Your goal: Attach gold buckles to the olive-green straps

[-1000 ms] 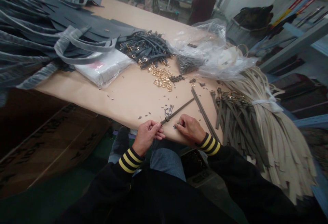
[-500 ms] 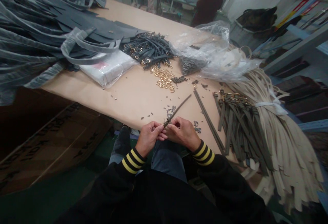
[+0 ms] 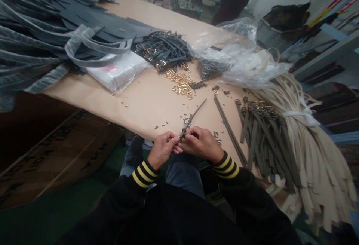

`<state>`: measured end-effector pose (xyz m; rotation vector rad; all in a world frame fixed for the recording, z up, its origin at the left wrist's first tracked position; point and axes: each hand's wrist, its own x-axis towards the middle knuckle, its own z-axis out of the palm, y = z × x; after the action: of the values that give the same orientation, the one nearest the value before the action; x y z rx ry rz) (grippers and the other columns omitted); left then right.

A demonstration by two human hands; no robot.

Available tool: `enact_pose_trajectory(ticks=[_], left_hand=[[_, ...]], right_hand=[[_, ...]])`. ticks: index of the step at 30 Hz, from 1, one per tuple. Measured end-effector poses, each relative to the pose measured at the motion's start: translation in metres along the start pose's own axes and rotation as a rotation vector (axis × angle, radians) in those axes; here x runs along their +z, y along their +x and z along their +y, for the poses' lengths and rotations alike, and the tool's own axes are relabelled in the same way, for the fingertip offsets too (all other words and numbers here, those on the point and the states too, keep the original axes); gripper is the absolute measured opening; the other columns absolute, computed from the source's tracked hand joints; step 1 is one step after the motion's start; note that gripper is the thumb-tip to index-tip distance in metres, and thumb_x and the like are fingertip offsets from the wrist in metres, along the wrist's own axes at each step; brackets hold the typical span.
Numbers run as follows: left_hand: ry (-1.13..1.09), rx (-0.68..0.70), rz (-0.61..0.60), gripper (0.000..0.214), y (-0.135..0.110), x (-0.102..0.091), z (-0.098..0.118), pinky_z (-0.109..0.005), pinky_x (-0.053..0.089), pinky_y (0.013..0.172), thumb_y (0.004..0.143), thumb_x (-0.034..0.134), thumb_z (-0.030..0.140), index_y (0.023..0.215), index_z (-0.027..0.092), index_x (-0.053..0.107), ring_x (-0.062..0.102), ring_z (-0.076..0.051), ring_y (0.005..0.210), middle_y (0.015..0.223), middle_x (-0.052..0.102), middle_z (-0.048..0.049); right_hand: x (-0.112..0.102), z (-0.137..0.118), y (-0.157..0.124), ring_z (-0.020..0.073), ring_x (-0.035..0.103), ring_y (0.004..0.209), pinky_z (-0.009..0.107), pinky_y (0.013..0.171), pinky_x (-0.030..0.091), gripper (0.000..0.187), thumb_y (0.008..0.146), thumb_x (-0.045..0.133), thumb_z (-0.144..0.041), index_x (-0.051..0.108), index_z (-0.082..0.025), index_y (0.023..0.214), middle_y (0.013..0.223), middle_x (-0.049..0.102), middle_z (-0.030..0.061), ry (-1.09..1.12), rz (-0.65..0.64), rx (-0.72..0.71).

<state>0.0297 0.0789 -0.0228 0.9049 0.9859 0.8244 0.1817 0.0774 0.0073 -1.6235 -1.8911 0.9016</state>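
My left hand (image 3: 164,148) and my right hand (image 3: 201,144) meet at the near edge of the tan table (image 3: 146,103), both pinched round the near end of a thin olive strap (image 3: 193,117). The strap slants up and away to the right over the table. Small dark loops (image 3: 214,135) lie scattered right beside my right hand. A second long olive strap (image 3: 228,129) lies flat just to the right.
Gold buckles (image 3: 181,82) lie mid-table, with dark buckled straps (image 3: 162,52) behind them. Clear plastic bags (image 3: 238,61) sit at the back right. Olive and cream strap bundles (image 3: 283,140) fill the right. Grey bag pieces (image 3: 42,39) pile up left. A person stands at the far end.
My right hand moved left from the table to join my left hand on the strap's end. The strap's far end swung up and steeper.
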Motion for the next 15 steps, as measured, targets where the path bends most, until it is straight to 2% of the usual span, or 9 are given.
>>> enact_pose_trajectory(ticks=[7, 11, 15], left_hand=[[-0.023, -0.034, -0.026, 0.016, -0.002, -0.0042, 0.0063, -0.014, 0.044, 0.041, 0.069, 0.057, 0.024, 0.064, 0.011, 0.048, 0.057, -0.007, 0.042, 0.052, 0.059, 0.0019], [-0.012, -0.055, -0.054, 0.014, 0.0002, -0.0034, 0.0073, -0.014, 0.043, 0.04, 0.07, 0.055, 0.021, 0.063, 0.011, 0.047, 0.056, -0.007, 0.041, 0.052, 0.058, 0.0024], [-0.029, -0.071, -0.025, 0.013, 0.005, -0.0022, 0.0053, -0.014, 0.043, 0.039, 0.07, 0.053, 0.02, 0.063, 0.012, 0.047, 0.056, -0.006, 0.039, 0.05, 0.057, 0.0032]], right_hand=[[-0.001, 0.0098, 0.0092, 0.01, 0.046, 0.054, 0.022, 0.053, 0.037, 0.012, 0.073, 0.048, -0.023, 0.05, -0.014, 0.066, 0.058, 0.051, -0.0009, 0.27, -0.152, -0.017], [0.0004, 0.0067, 0.0071, 0.0106, 0.048, 0.058, 0.023, 0.055, 0.039, 0.008, 0.072, 0.049, -0.021, 0.052, -0.014, 0.07, 0.062, 0.053, -0.0003, 0.225, -0.104, -0.023], [-0.0025, 0.0056, -0.0006, 0.0116, 0.051, 0.06, 0.023, 0.057, 0.042, 0.005, 0.071, 0.052, -0.02, 0.053, -0.015, 0.073, 0.064, 0.055, -0.0002, 0.107, -0.048, -0.028]])
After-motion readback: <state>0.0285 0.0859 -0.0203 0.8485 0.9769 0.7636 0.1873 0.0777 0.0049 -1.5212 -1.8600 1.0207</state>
